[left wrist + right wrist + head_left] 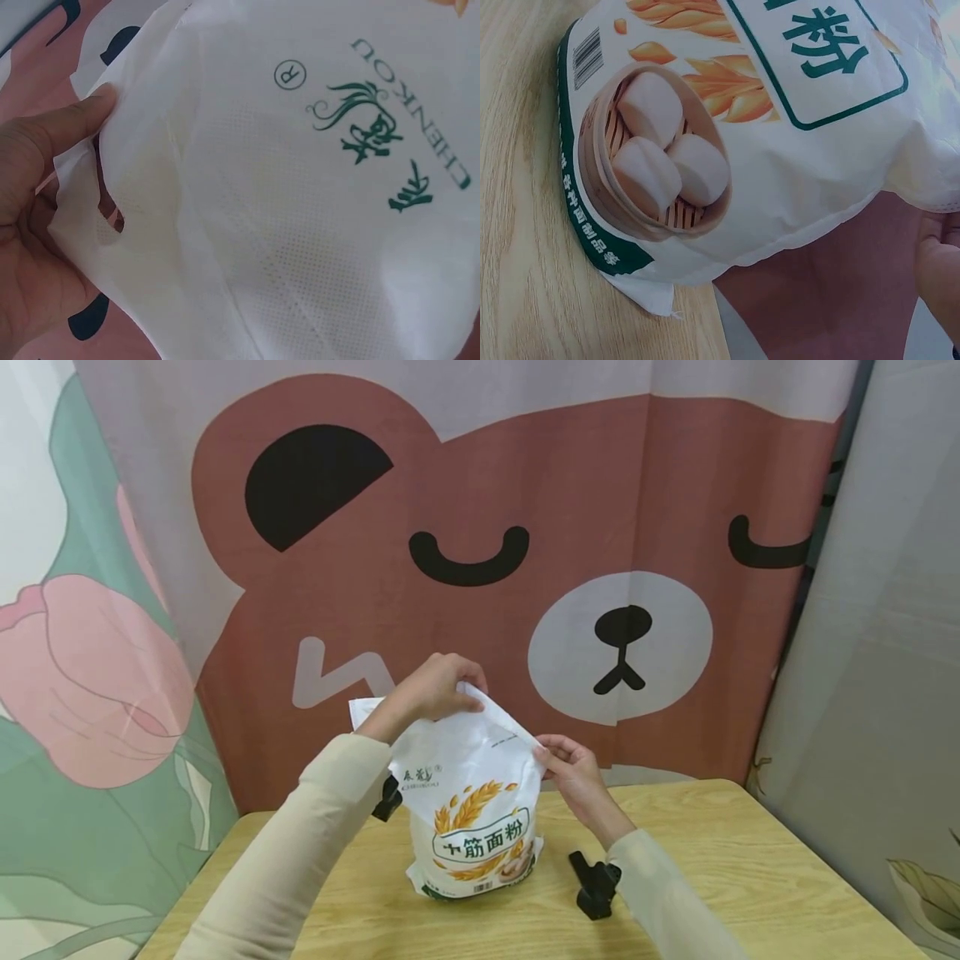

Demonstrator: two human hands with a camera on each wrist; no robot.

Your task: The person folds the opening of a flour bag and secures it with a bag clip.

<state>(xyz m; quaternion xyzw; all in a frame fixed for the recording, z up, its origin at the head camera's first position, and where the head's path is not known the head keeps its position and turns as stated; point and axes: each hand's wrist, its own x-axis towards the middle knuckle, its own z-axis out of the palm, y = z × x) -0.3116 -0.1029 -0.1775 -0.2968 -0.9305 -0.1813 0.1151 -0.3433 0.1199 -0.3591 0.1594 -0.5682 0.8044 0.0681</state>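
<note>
Evidently Pinched Near the Top

The left hand pinches a white flour bag beside its slot; the right hand pinches the edge. Below these grips, creased, dotted material swells into a rounded body on the wood-grain table. The contents are hidden, some left fingertips also.

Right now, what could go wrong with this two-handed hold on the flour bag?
The left hand grips the flour bag by its handle slot, so a hard pull might tear the material there. The right hand pinches only an upper edge, which could slip if the bag is lifted. A black bracket-like object lies near the right sleeve and might get knocked.
</note>
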